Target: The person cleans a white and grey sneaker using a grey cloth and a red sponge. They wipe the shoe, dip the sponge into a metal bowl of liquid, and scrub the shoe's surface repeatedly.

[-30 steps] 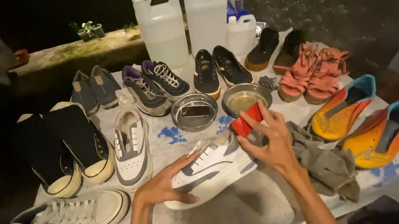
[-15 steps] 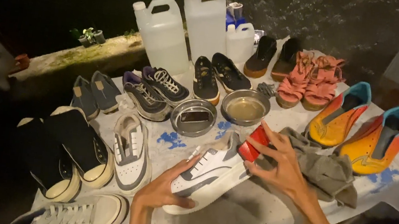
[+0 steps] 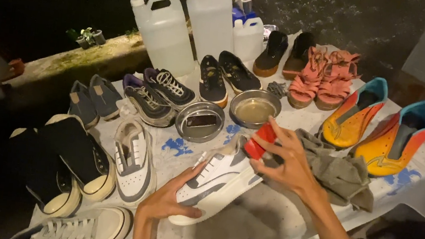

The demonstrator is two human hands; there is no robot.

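Two hands work one white-and-grey sneaker (image 3: pixel 218 181) lying near the middle of the cloth-covered table (image 3: pixel 263 232). Left hand (image 3: pixel 168 202) cups the toe end, fingers wrapped under the sole. Right hand (image 3: pixel 285 162) pinches a red brush (image 3: pixel 259 140) between thumb and fingers, pressed against the heel. Just beside it on the right lies a grey rag (image 3: pixel 342 174).

A white leather sneaker with grey side panels and a thick pale sole (image 3: pixel 218 181) lies tilted on its side near the front edge of the cloth-covered table, toe pointing toward the front-left corner. A small red block-shaped brush (image 3: pixel 260 140) is pressed against the sneaker's heel end, just above the collar.
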